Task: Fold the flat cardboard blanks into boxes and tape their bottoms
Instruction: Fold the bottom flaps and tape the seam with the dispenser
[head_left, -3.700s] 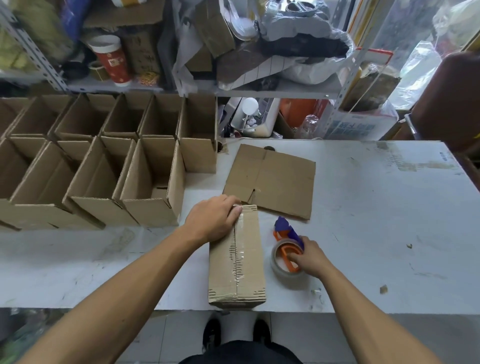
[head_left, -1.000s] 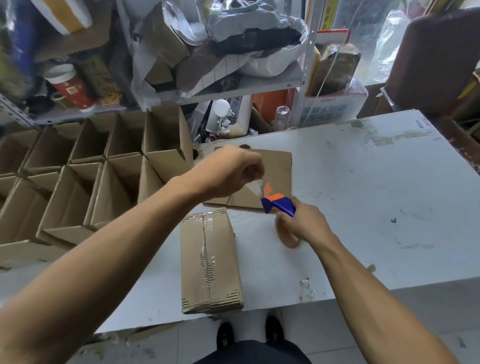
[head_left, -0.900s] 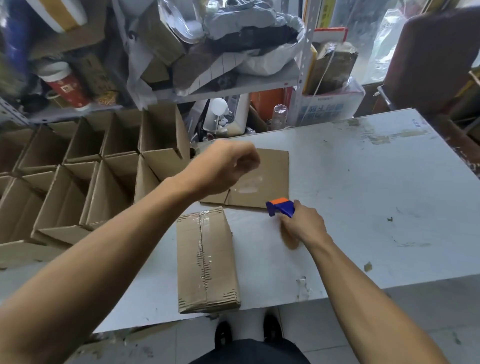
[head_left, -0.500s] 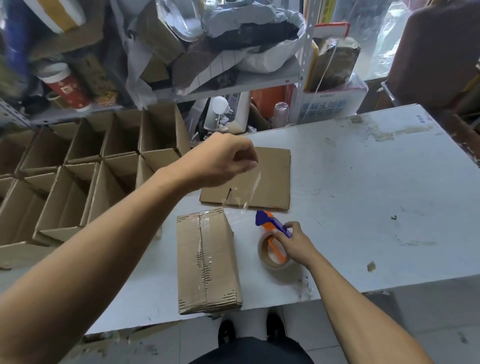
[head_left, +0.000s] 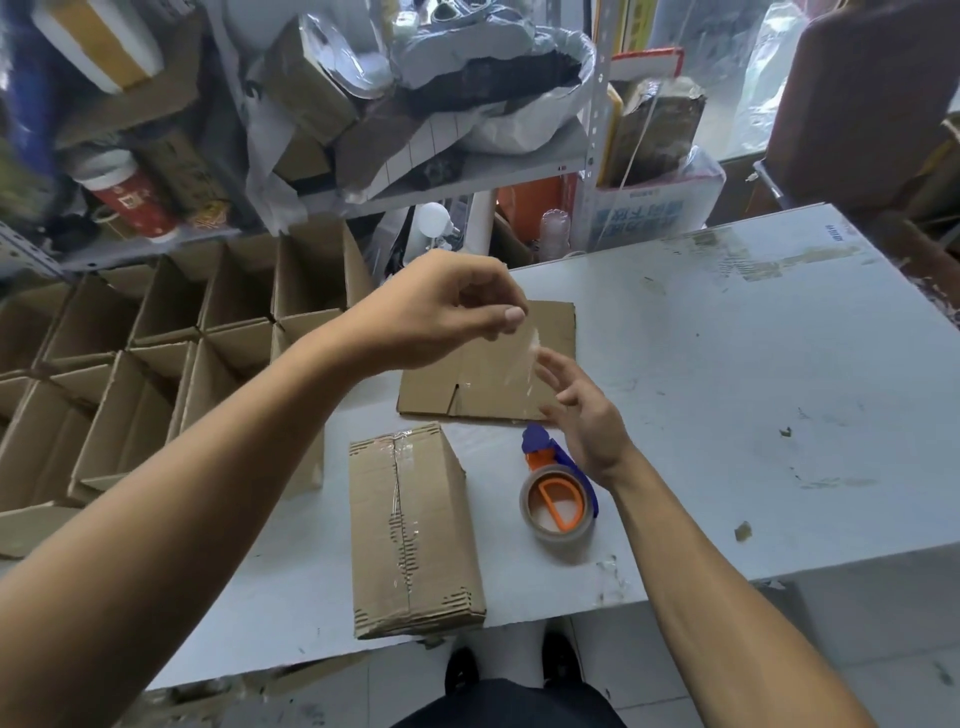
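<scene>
A folded cardboard box (head_left: 415, 530) lies bottom up near the table's front edge, with clear tape along its middle seam. My left hand (head_left: 441, 312) is raised above the table and pinches a hanging strip of clear tape (head_left: 524, 358). My right hand (head_left: 582, 410) hovers with straight fingers just beside the strip's lower end. The tape dispenser (head_left: 558, 493), blue and orange with a clear roll, lies on the table under my right wrist. A flat cardboard blank (head_left: 498, 379) lies behind the box.
Several open folded boxes (head_left: 156, 364) stand in rows at the left. A cluttered metal shelf (head_left: 467, 176) runs behind the white table (head_left: 753, 389). A brown chair back (head_left: 872, 98) is at the far right. My shoes show below the table's front edge.
My right hand let go of the tape dispenser, which now lies on the table, and rose toward the tape strip. My left hand still holds the cut strip up.
</scene>
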